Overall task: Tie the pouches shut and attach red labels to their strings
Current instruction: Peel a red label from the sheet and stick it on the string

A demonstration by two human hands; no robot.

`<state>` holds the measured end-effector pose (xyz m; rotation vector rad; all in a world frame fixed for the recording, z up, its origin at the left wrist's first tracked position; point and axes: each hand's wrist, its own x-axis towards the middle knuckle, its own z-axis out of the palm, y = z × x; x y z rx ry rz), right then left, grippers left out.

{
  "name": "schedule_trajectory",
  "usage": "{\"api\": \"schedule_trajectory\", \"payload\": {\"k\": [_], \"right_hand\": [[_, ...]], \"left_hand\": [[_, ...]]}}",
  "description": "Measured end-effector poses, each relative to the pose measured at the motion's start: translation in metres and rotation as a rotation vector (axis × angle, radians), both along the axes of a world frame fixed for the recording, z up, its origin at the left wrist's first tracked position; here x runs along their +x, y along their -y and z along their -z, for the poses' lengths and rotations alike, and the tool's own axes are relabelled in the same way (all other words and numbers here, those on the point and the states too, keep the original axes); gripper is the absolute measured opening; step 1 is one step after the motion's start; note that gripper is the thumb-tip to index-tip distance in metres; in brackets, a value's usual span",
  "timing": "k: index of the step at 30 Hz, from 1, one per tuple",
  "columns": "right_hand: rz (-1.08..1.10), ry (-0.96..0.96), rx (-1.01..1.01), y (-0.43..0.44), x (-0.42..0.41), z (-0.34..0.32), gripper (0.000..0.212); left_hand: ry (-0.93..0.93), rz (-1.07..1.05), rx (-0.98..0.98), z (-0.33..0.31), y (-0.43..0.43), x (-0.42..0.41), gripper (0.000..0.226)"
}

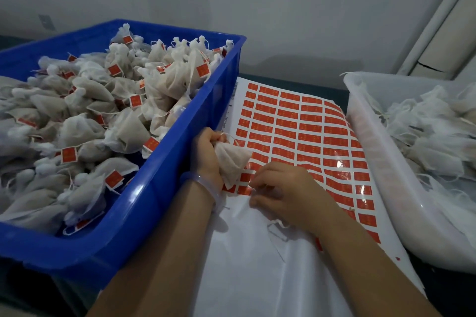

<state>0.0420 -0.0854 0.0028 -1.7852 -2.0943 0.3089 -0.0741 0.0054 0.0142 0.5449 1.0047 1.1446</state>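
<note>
Gripping pouch (233, 159) in left hand (208, 154), pinching red label (244, 190) with right hand (286, 188). Likely far along, judging by heaped blue crate (195, 110); more waiting in white bin (368, 149).

Glossy blue plastic crate (144, 203), matt gauzy cloth pouch (231, 162), shiny label sheet (296, 131).

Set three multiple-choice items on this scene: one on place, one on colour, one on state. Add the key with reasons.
1. The labelled pouches lie in: A) the blue crate B) a cardboard box C) a drawer.
2. The labels on the label sheet are: A) green B) red C) yellow.
3. The left hand: A) lies open B) grips a pouch C) holds scissors.
Key: 1 A, red-tagged pouches fill the crate; 2 B, every row is red; 3 B, its fingers curl round the pouch's neck.
</note>
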Motion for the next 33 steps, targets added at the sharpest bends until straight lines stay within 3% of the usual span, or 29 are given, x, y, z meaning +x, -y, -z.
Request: {"api": "schedule_trajectory", "payload": {"k": [5, 15, 18, 22, 26, 30, 33], "right_hand": [[0.01, 0.014, 0.035, -0.002, -0.005, 0.002, 0.029], [0.003, -0.016, 0.038, 0.002, -0.001, -0.001, 0.03], [0.012, 0.006, 0.062, 0.001, -0.003, 0.001, 0.029], [0.016, 0.018, 0.082, -0.001, -0.008, 0.002, 0.034], [0.016, 0.02, 0.114, -0.002, -0.009, 0.004, 0.031], [0.05, -0.019, 0.172, -0.002, -0.01, 0.004, 0.027], [0.124, -0.082, 0.146, 0.0, -0.007, 0.002, 0.033]], "left_hand": [[0.07, -0.092, -0.054, -0.003, -0.001, 0.006, 0.02], [-0.007, 0.0, -0.057, -0.002, -0.005, 0.006, 0.022], [0.038, -0.095, -0.068, -0.002, -0.008, 0.008, 0.024], [0.115, -0.039, 0.007, 0.001, -0.011, 0.007, 0.026], [0.029, -0.242, -0.005, -0.004, -0.006, 0.023, 0.03], [0.08, 0.013, 0.06, 0.003, -0.009, 0.0, 0.025], [-0.005, 0.021, 0.025, 0.008, -0.011, -0.001, 0.022]]}}
